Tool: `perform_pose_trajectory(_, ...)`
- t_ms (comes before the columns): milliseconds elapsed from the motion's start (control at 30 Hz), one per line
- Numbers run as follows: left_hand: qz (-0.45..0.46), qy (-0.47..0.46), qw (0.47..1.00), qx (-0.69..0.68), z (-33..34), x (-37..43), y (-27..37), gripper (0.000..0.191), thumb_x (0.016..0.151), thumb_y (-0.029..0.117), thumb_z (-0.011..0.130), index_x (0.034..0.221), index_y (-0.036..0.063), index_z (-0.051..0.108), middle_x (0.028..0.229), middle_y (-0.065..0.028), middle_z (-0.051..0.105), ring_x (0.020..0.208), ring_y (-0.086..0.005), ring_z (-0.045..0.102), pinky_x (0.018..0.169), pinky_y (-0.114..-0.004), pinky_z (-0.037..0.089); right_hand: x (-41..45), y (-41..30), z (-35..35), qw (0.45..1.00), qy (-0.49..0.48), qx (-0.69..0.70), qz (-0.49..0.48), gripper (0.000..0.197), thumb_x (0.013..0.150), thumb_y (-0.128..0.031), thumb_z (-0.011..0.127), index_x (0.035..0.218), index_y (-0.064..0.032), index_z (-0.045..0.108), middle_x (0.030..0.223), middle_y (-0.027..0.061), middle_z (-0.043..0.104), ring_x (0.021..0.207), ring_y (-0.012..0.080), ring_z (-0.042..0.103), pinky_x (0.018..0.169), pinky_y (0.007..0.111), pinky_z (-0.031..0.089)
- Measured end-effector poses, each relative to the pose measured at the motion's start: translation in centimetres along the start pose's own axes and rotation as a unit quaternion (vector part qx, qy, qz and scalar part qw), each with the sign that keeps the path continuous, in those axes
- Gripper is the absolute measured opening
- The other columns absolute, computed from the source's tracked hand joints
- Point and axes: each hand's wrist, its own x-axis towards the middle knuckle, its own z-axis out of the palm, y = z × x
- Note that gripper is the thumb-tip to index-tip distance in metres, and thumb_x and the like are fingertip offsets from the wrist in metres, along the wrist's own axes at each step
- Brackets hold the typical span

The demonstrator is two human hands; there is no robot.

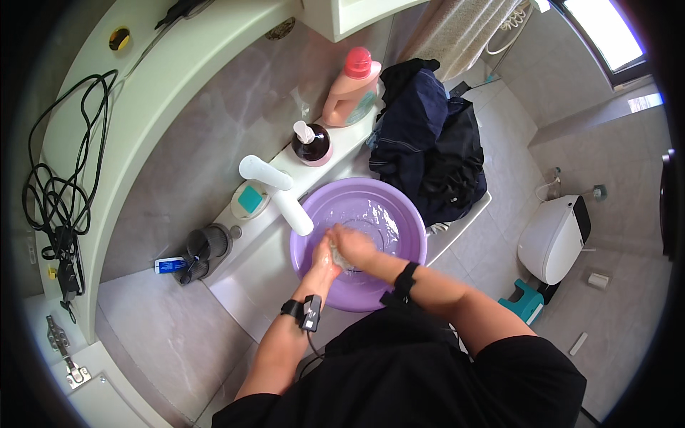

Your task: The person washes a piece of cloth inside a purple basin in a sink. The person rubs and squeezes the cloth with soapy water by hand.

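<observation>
Both my hands are together over a purple plastic basin [412, 235] with water in it. Between my left hand [324, 258] and my right hand [354, 245] is a small, pale, wet bundle [339, 260] that looks like cloth. My right hand is slightly blurred and covers most of it. The basin rests in a white washbasin [251, 273]. The spout of a white faucet [291, 211] reaches over the basin's left rim, close to my left hand.
Dark clothes [428, 144] are heaped on the washbasin's right end. Along the back ledge stand a pink detergent bottle [350, 88], a brown pump bottle [312, 143] and a soap dish [248, 200] with a teal piece. A black cable [69, 187] lies coiled on the left shelf. A toilet [551, 241] stands right.
</observation>
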Motion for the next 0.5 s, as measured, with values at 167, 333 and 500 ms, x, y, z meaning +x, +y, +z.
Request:
perform_pose_trajectory(167,0.028,0.039,0.997,-0.063,-3.4,1.7,-0.8,0.038,0.095,0.037,0.050,0.117,0.0059,0.052,0.108,-0.0097,0.059,0.093,-0.0278,0.061,0.081,-0.041,0.050,2.4,2.8,-0.4,0.999,0.044,0.031,0.010,0.027,0.091,-0.027,0.050,0.095,0.0004,0.053,0.091,0.0261,0.060,0.086,0.0418,0.059,0.075,0.048,0.048)
perform_pose_trajectory(333,0.097,0.133,0.986,0.028,-3.1,2.0,-0.7,0.028,0.091,0.018,0.057,0.116,0.0071,0.052,0.108,-0.0075,0.057,0.090,-0.0209,0.058,0.074,-0.034,0.048,1.7,5.4,3.0,0.964,0.262,-0.001,-0.037,0.018,0.084,-0.017,0.057,0.093,-0.0023,0.054,0.094,0.0219,0.058,0.087,0.0403,0.057,0.078,0.046,0.048)
perform_pose_trajectory(500,0.146,0.117,0.982,0.033,-6.0,3.9,-1.7,0.030,0.089,0.018,0.057,0.118,0.0116,0.051,0.110,-0.0046,0.056,0.091,-0.0206,0.056,0.074,-0.034,0.047,1.3,4.7,1.7,0.988,0.021,-0.112,-0.107,0.027,0.075,-0.011,0.060,0.099,-0.0009,0.053,0.096,0.0217,0.057,0.089,0.0398,0.056,0.079,0.046,0.046)
